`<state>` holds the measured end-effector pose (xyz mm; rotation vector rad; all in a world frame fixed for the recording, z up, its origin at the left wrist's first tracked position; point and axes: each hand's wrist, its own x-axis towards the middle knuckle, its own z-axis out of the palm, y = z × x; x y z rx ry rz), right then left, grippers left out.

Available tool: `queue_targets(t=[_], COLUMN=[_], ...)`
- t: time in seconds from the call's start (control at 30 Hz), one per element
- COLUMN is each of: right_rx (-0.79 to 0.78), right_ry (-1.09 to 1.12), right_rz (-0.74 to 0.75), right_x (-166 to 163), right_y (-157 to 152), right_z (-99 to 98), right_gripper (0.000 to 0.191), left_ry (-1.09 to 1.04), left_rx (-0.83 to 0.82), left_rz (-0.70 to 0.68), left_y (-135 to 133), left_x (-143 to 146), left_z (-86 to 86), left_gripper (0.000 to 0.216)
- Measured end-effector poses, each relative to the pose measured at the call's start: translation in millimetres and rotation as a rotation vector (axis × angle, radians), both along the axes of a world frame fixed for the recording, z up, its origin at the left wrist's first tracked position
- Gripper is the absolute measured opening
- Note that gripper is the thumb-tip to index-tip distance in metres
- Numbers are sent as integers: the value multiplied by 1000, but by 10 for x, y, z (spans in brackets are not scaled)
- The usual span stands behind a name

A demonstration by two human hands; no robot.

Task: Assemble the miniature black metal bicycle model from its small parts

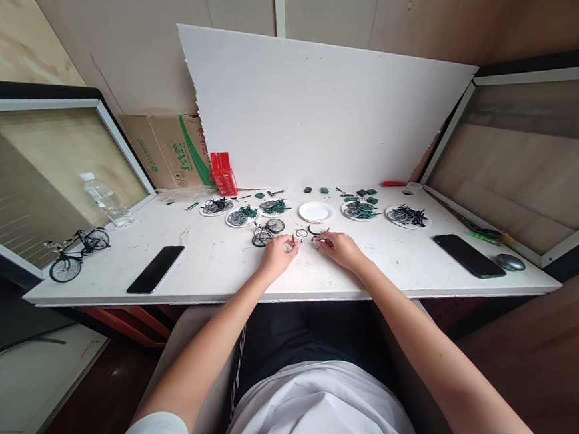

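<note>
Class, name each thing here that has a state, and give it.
Left hand: pinching a small part
Right hand: curled, grip unclear
Left bicycle: upright, wheels on
Central bicycle: wheels visible, completeness unclear
Bottle: capped
Left phone: dark-screened
Right phone: dark-screened
Rightmost plate: loaded with black parts

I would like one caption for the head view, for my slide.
Left hand and right hand over a white table, near tiny dark parts; a small bicycle beside the left, plates beyond.
</note>
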<state>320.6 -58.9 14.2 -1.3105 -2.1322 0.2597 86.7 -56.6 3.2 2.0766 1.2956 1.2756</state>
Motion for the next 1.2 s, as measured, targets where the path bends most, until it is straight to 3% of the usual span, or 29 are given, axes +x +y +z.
queue_targets(t=[0.47,0.83,1.2], right_rx=[-15,-23,-55], right_ry=[-12,-38,57], right_rz=[42,-36,-7], right_x=[-72,-101,-67], right_y=[22,50,7], right_z=[-65,-137,-67], right_gripper=[28,21,26], left_ry=[15,18,9], left_rx=[-3,-12,-21], left_rz=[-10,-22,-32], left_y=[-43,-38,-31], left_x=[21,25,26], left_z=[44,34,38], left_gripper=[9,9,7])
